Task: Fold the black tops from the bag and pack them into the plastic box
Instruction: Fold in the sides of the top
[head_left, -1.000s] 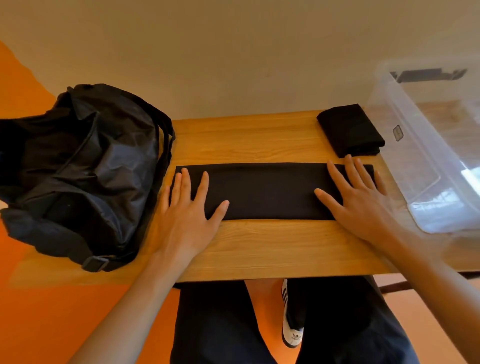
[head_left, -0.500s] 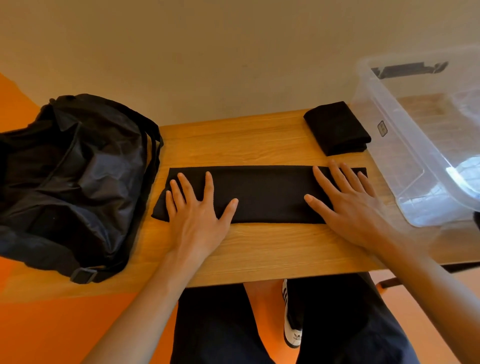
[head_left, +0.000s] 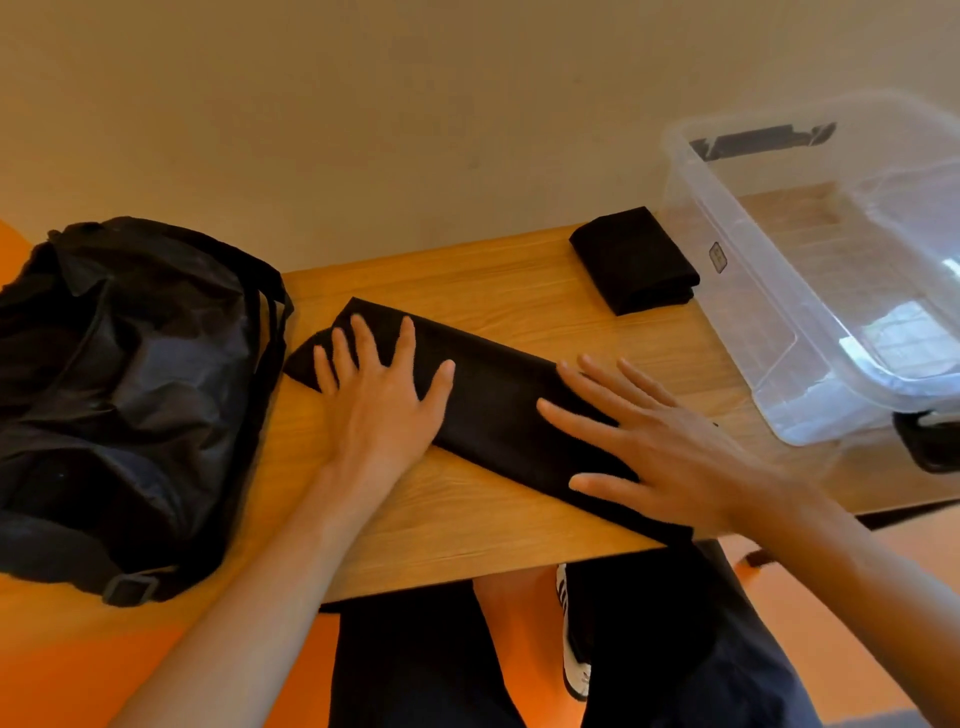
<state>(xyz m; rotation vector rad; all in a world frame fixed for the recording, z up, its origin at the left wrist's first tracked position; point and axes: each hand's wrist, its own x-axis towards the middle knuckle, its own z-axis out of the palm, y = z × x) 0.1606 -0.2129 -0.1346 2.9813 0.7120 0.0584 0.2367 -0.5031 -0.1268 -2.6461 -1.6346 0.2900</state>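
Observation:
A black top (head_left: 493, 410), folded into a long narrow strip, lies slanted across the wooden table (head_left: 467, 280), its right end reaching the front edge. My left hand (head_left: 382, 395) presses flat on the strip's left end, fingers spread. My right hand (head_left: 660, 447) lies flat with straight fingers over the strip's right end. A second black top (head_left: 634, 257), folded into a small square, sits at the back of the table beside the clear plastic box (head_left: 810, 291). The black bag (head_left: 124, 384) slumps on the table's left end.
The plastic box takes up the table's right end and overhangs the front edge; its dark handle (head_left: 930, 441) shows at the near corner. A wall runs right behind the table. Below the front edge are my legs and a shoe (head_left: 571, 639) on an orange floor.
The strip has swung from lying straight across the table to a slant, its right end drawn toward the front edge under my right hand. The view has shifted left and closer.

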